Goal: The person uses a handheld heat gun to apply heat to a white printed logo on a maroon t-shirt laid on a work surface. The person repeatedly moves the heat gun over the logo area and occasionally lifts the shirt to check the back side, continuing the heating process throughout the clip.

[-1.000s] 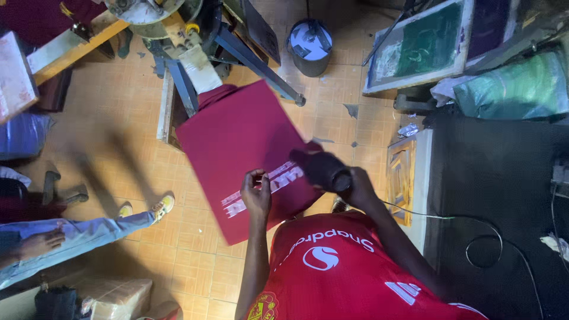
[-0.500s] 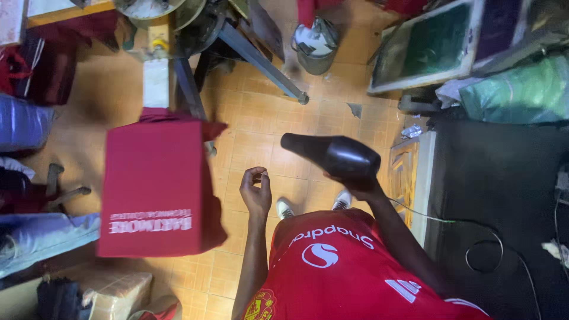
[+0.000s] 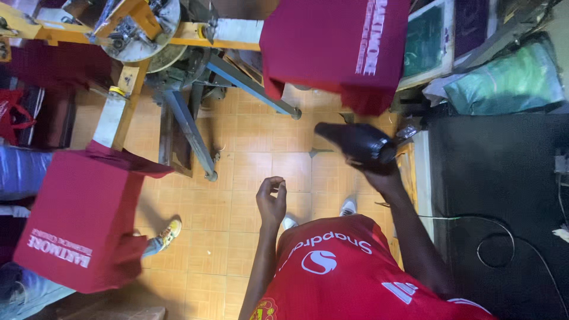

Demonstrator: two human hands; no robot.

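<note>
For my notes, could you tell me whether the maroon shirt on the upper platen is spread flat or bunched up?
Spread flat: the maroon printed shirt lies smooth, its hem hanging over.

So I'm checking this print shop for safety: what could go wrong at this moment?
The right hand holds a black heat gun close under a maroon printed shirt; held too near, it might scorch the fabric or print. Its cord loops loosely over the black table and could snag. The metal press legs stand near the person's feet on the tiled floor, a possible trip. The left hand is empty.
</note>
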